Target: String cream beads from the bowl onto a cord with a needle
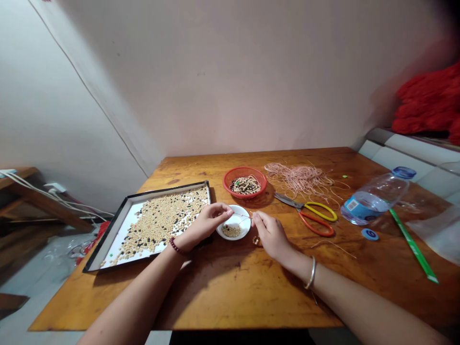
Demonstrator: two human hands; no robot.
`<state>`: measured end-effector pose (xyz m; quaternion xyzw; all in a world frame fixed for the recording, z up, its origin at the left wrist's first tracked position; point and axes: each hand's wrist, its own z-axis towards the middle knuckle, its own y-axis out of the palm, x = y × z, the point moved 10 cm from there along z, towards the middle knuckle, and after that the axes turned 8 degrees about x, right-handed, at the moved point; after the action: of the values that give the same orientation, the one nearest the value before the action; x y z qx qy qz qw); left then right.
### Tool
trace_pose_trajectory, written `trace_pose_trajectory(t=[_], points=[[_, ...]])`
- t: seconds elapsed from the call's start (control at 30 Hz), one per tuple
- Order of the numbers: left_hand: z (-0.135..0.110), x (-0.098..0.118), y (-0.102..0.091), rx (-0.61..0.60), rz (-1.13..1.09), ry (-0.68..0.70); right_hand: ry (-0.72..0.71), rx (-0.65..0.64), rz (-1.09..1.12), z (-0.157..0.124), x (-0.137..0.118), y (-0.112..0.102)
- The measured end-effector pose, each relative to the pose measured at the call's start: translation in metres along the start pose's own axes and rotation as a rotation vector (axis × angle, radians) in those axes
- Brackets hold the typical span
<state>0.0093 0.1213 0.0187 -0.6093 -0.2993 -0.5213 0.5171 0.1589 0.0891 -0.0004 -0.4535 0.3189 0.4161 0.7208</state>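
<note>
Over the white bowl [220, 233], my left hand [210, 222] is closed in a pinch at the bowl's left rim; what sits between its fingertips is too small to make out. A thin, pale strand spans the gap toward my right hand [270, 235]. That hand pinches a pinkish cord [251, 217] at the bowl's right side. A few strung beads [256, 240] hang just below its fingers. Inside the bowl lie loose tan beads [230, 231] with some dark ones.
Left stands a black-rimmed tray [122, 214] of tan and dark beads. Behind the bowl is a red basket [245, 195] of beaded strings. To the right lie pink cords [304, 179], scissors [300, 206], a water bottle [377, 196], a blue cap [370, 234] and a green strip [413, 247].
</note>
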Motion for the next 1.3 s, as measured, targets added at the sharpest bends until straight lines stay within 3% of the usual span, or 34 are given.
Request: trace_pose_trajectory(t=[1.3], points=[[-0.0009, -0.0015, 0.0001, 0.002, 0.048, 0.012, -0.004, -0.015, -0.017, -0.0001, -0.0018, 0.0011]])
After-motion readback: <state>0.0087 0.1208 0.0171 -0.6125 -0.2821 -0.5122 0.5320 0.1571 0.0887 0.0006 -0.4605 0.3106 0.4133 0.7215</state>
